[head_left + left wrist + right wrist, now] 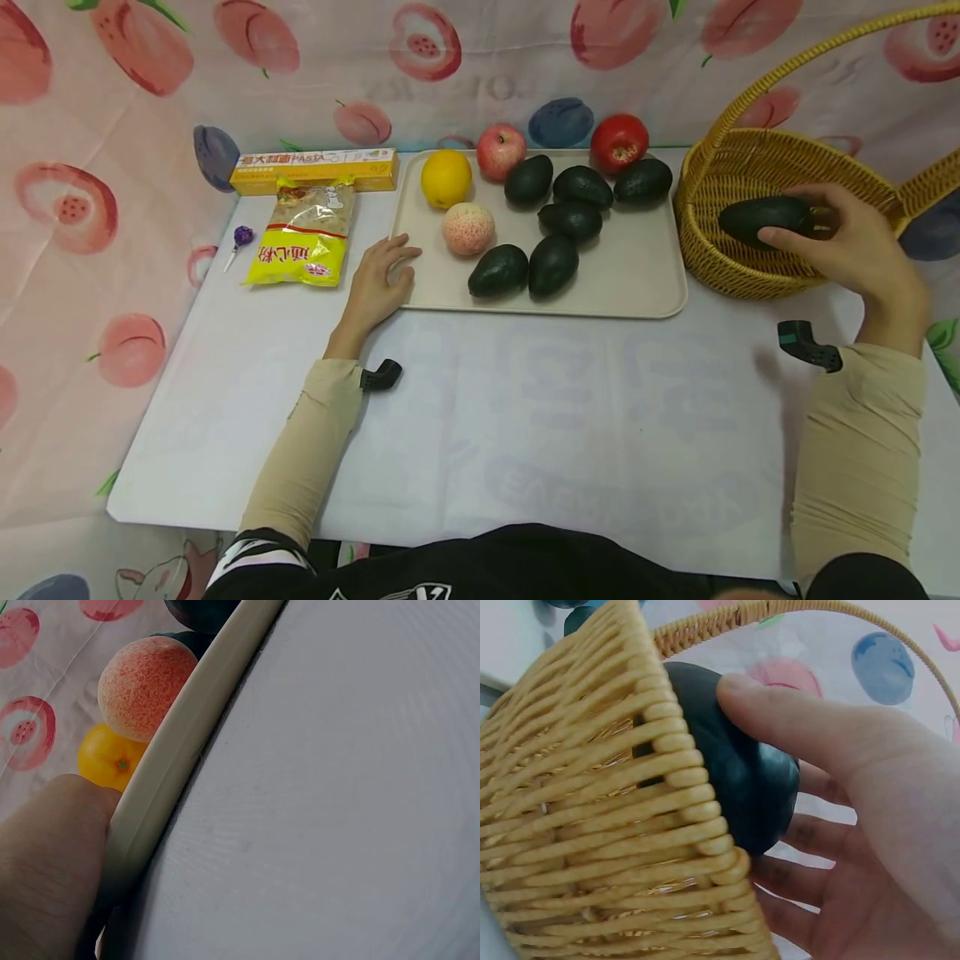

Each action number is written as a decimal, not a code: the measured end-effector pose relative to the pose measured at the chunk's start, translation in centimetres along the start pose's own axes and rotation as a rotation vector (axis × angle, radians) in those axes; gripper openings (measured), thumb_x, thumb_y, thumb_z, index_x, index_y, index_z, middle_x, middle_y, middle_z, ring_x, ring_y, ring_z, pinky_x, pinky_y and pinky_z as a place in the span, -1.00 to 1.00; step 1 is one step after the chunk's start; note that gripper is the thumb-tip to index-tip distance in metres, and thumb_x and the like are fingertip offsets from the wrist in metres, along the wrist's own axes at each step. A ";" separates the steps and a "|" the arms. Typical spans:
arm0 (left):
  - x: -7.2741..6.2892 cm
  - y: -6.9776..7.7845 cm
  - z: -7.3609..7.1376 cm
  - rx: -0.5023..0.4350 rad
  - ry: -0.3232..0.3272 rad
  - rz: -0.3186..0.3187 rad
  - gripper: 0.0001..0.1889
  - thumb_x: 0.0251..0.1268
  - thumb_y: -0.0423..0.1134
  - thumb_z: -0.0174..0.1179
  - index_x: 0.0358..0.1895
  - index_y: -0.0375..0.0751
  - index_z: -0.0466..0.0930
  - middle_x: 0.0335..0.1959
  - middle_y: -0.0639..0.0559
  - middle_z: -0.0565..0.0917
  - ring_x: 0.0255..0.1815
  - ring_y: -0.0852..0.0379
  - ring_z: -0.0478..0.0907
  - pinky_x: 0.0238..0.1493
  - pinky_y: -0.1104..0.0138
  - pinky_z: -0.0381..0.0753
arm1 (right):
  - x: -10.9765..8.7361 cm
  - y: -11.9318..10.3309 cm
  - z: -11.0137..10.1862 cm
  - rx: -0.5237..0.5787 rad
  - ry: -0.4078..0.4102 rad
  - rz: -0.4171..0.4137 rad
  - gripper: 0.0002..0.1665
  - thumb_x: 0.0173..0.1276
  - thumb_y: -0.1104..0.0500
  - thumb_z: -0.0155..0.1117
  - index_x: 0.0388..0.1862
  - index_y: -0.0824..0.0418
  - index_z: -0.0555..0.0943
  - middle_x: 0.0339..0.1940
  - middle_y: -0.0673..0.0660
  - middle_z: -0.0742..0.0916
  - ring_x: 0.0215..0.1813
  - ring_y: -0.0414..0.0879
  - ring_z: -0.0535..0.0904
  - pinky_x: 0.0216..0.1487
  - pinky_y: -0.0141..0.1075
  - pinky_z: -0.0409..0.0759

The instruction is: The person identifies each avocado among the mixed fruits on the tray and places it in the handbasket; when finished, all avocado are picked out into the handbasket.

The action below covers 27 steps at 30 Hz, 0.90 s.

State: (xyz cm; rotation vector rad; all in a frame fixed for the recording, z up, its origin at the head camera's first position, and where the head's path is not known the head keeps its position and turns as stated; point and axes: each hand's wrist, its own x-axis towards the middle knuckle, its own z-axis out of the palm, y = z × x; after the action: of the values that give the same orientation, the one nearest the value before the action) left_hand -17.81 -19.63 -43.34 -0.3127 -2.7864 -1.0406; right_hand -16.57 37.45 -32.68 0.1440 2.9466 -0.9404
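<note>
My right hand (862, 237) holds a dark green avocado (765, 221) over the yellow wicker basket (750, 279), thumb on its near side and fingers at the far side. In the right wrist view, the basket's woven wall (592, 802) partly covers this avocado (742, 772). At the left edge of the cream tray (615, 300), my left hand (375, 283) rests with loosely bent fingers over the rim. On the tray lie several dark avocados (498, 271), a yellow orange-like fruit (446, 179), a speckled peach (468, 229), a red-pink apple (501, 152) and a red tomato-like fruit (619, 143).
Left of the tray lie a yellow bag of pasta (303, 237), a pasta box (315, 171) and a purple lollipop (242, 237). The basket's tall handle (795, 62) arches above its opening. A fruit-print cloth (300, 92) hangs behind the white table (562, 417).
</note>
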 end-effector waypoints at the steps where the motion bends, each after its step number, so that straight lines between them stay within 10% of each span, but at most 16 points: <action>1: 0.0 0.0 -0.1 -0.001 0.000 0.002 -0.68 0.25 -0.27 0.07 0.06 -0.06 0.61 0.34 -0.01 0.43 0.46 -0.05 0.16 0.44 0.02 0.07 | 0.1 0.0 0.1 -0.003 -0.005 0.016 -0.13 0.18 -0.20 0.28 0.44 -0.07 0.22 0.25 0.32 0.39 0.13 0.19 0.33 -0.23 -0.37 0.30; 7: 0.0 0.0 -0.2 -0.006 0.000 0.011 -0.69 0.26 -0.26 0.07 0.05 -0.07 0.60 0.34 -0.01 0.44 0.45 -0.05 0.16 0.44 0.00 0.08 | 0.4 0.0 0.7 -0.001 -0.058 0.073 0.02 0.19 -0.30 0.20 0.48 0.15 0.12 0.40 0.43 0.31 0.28 0.37 0.23 0.17 0.31 0.21; 27: -0.2 0.2 -0.1 -0.009 -0.006 0.008 -0.68 0.25 -0.29 0.08 0.06 -0.07 0.60 0.34 -0.02 0.43 0.45 -0.04 0.17 0.45 0.02 0.06 | 1.4 1.0 1.8 -0.055 -0.119 0.059 0.09 0.17 -0.35 0.18 0.49 0.20 0.07 0.41 0.47 0.26 0.32 0.46 0.20 0.18 0.36 0.17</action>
State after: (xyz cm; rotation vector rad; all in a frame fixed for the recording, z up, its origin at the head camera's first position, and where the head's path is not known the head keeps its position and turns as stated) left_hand -17.60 -19.61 -43.15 -0.3283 -2.7840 -1.0523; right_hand -17.85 37.32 -34.84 0.1659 2.8397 -0.8301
